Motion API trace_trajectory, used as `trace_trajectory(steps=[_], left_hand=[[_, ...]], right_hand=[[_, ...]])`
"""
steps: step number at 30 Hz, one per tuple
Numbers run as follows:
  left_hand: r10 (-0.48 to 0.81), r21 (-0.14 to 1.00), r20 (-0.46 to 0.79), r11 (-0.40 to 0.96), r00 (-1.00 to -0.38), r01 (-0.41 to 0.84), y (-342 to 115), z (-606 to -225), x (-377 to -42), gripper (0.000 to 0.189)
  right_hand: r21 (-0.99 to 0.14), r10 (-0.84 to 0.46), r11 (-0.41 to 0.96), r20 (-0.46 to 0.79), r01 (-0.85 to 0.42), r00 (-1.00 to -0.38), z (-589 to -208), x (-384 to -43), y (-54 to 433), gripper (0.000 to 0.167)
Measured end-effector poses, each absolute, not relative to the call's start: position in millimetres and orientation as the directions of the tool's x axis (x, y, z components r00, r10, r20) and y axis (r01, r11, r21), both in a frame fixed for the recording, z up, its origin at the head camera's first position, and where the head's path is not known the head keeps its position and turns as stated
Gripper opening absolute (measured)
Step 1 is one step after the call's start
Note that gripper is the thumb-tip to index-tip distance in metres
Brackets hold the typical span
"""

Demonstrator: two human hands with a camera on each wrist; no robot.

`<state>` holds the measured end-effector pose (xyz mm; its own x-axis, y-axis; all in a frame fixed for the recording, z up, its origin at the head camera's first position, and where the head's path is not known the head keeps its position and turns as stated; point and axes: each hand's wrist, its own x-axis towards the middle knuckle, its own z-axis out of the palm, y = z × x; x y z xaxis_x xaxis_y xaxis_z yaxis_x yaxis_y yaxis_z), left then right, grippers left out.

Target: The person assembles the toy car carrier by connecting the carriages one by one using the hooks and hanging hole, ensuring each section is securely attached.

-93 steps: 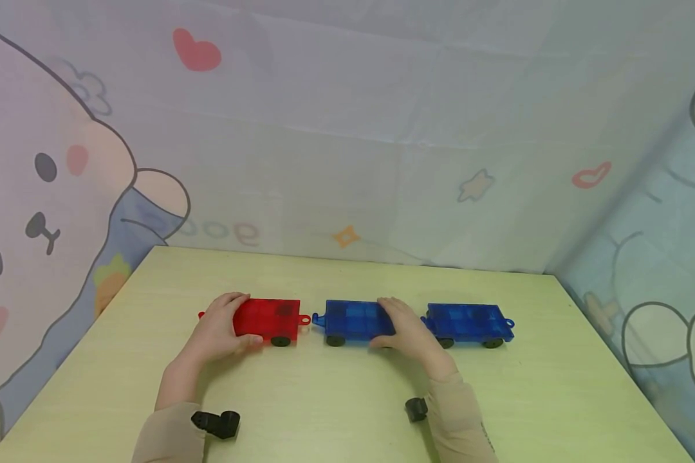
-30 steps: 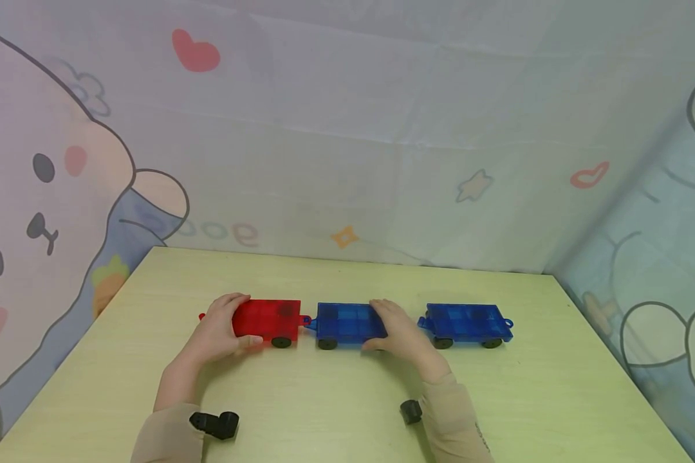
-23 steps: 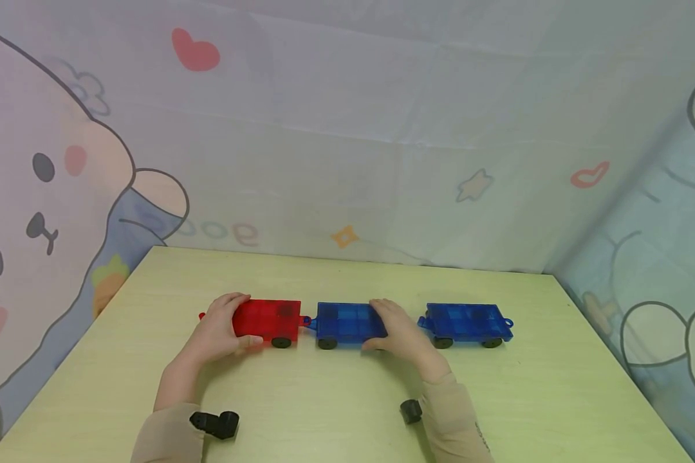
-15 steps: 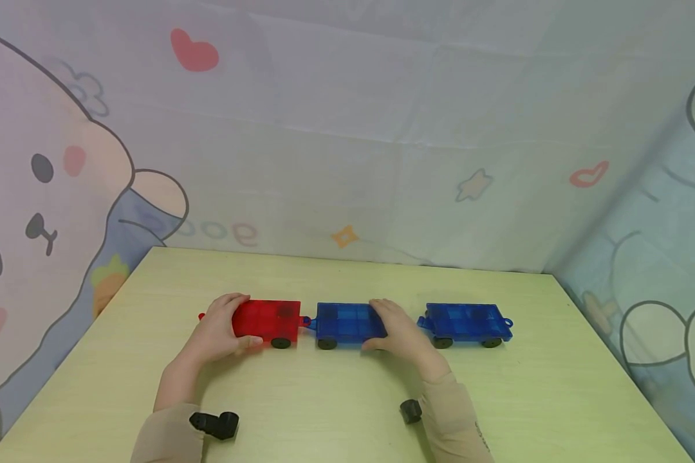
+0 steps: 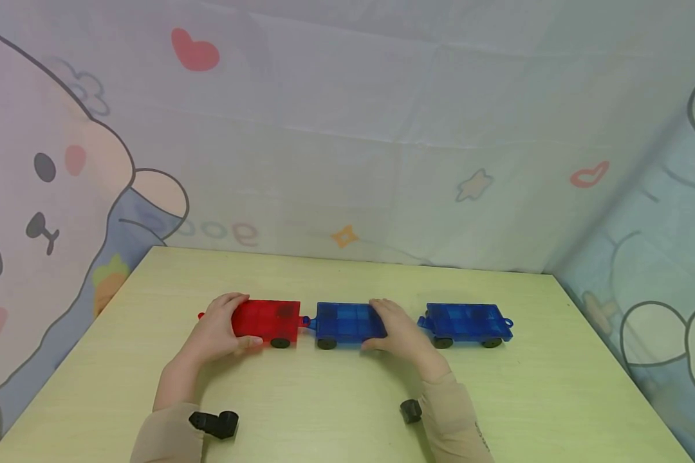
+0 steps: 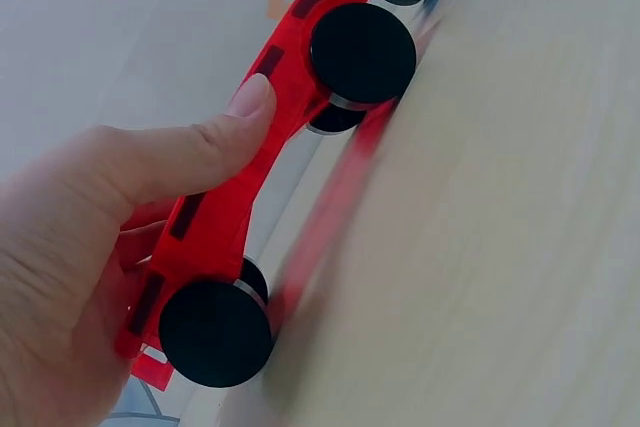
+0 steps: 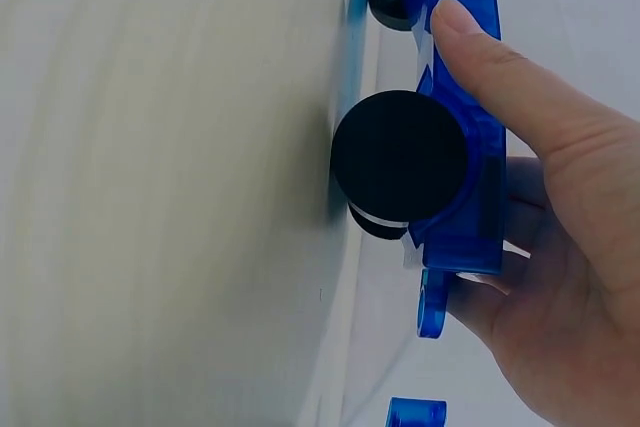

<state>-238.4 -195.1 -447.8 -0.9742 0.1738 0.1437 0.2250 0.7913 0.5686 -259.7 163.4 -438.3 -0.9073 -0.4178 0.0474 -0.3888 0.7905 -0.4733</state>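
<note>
In the head view a see-through red toy train car (image 5: 275,318) stands on its black wheels. My left hand (image 5: 211,331) grips its left end, the thumb on the near side, as the left wrist view also shows. Right of it stands a see-through blue toy train car (image 5: 344,320), held at its right end between thumb and fingers of my right hand (image 5: 402,334). The blue car's hook overlaps the red car's ring (image 5: 304,321), and the two cars are in line. In the right wrist view a blue ring (image 7: 432,305) sticks out behind my held car.
A second blue toy train car (image 5: 466,321) stands just right of my right hand, its hook facing the held car across a gap. All the cars are on a pale yellow table (image 5: 324,399). A printed cloth (image 5: 347,161) hangs behind the table and at its sides.
Since the oldest frame, the right hand has moved the held blue car left, bringing its hook to the red car's ring. The gap to the second blue car has widened. Lately almost nothing moves.
</note>
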Motion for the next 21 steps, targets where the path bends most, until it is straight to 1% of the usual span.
trace_trajectory(steps=[8,21], left_hand=[[0.17,0.571,0.114,0.795,-0.979,0.205,-195.2,-442.6,-237.1,0.091],[0.17,0.562,0.101,0.803,-0.98,0.197,-197.5,-440.2,-236.6,0.09]], right_hand=[[-0.469,-0.437,0.783,0.053,-0.409,-0.898,-437.1,-258.6,163.1,0.092],[-0.489,-0.429,0.779,0.041,-0.393,-0.902,-435.8,-256.5,161.7,0.091]])
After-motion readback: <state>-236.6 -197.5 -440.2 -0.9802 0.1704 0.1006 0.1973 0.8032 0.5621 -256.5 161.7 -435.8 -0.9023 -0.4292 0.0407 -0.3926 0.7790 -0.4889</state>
